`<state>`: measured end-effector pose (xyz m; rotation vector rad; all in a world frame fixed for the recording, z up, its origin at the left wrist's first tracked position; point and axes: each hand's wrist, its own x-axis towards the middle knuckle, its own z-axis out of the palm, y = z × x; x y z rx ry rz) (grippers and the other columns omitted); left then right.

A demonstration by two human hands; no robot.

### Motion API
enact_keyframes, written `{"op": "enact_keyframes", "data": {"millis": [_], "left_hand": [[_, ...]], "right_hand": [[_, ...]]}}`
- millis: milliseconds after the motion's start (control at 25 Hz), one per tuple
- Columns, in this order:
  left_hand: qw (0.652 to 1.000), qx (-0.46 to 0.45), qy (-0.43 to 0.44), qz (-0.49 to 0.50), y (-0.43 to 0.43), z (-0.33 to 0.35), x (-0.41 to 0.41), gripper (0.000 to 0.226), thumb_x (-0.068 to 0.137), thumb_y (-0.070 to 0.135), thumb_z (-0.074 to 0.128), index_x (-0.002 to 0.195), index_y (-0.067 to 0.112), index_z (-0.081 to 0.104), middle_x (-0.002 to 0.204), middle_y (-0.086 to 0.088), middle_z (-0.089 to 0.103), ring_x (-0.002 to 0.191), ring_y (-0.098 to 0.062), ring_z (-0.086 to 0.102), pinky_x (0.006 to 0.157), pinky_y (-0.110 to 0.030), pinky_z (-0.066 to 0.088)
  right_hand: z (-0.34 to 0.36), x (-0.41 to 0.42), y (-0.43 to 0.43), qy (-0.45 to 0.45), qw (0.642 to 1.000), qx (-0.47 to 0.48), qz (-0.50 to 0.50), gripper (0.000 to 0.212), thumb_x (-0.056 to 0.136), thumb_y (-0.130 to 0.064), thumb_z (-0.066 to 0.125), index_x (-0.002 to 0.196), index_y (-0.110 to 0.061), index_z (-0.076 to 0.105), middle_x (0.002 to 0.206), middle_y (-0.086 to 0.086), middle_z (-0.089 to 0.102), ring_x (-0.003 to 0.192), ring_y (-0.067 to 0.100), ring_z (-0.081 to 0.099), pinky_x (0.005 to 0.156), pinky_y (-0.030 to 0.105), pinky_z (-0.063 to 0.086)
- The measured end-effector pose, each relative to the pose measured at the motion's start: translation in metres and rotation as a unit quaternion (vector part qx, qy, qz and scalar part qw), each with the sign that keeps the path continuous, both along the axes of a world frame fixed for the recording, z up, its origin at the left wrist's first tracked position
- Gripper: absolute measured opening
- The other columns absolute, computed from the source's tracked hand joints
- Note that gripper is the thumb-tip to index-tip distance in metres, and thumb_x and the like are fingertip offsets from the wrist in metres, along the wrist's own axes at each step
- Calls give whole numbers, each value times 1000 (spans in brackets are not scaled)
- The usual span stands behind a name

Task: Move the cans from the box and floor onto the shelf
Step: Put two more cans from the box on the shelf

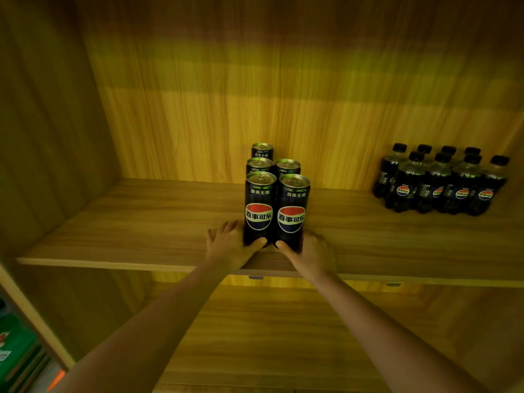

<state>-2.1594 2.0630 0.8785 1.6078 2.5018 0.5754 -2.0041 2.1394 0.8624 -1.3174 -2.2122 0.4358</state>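
Note:
Several tall black cola cans stand upright in two rows on the wooden shelf [141, 222]. The front left can [258, 205] has my left hand [229, 245] wrapped around its base, thumb across the front. Beside it, touching, stands the front right can [292, 211], with my right hand [312, 253] gripping its base the same way. Both front cans rest on the shelf board. Behind them stand the rear cans [287, 167], partly hidden.
A group of several small black cola bottles [442, 182] stands at the right of the same shelf. A wooden side panel [51, 137] closes the left. Below is a lower shelf board [269, 336]. Green packaging [14, 353] shows at the bottom left.

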Motion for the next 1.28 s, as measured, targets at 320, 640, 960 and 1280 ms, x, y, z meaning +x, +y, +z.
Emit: {"op": "enact_keyframes", "data": {"millis": [320, 640, 960, 1280], "left_hand": [[996, 25, 71, 51, 8, -4, 6, 80, 82, 69, 31, 141, 15, 33, 153, -9, 26, 145, -26, 12, 115, -52, 1], [995, -33, 69, 63, 30, -6, -7, 85, 81, 73, 21, 147, 19, 15, 157, -13, 12, 145, -30, 4, 115, -52, 1], [995, -30, 38, 82, 46, -16, -11, 86, 81, 73, 16, 148, 21, 6, 158, -12, 8, 145, -30, 2, 117, -49, 2], [996, 5, 24, 82, 47, -18, -15, 91, 78, 76, 23, 146, 15, 20, 154, -11, 23, 143, -28, 18, 115, -49, 12]], "right_hand": [[2, -17, 11, -56, 995, 46, -65, 67, 76, -66, 49, 115, -12, 55, 123, 10, 60, 117, 28, 52, 93, 39, 45], [6, -32, 29, -31, 997, 0, -64, 65, 74, -63, 55, 113, -11, 58, 119, 12, 62, 114, 29, 53, 92, 39, 44], [0, -41, 45, -49, 997, 18, -63, 68, 77, -61, 52, 121, -10, 49, 128, 13, 55, 122, 30, 46, 100, 44, 38], [-1, -40, 50, -30, 998, -3, -51, 73, 72, -65, 54, 123, -13, 49, 128, 11, 56, 123, 31, 45, 103, 45, 34]]}}
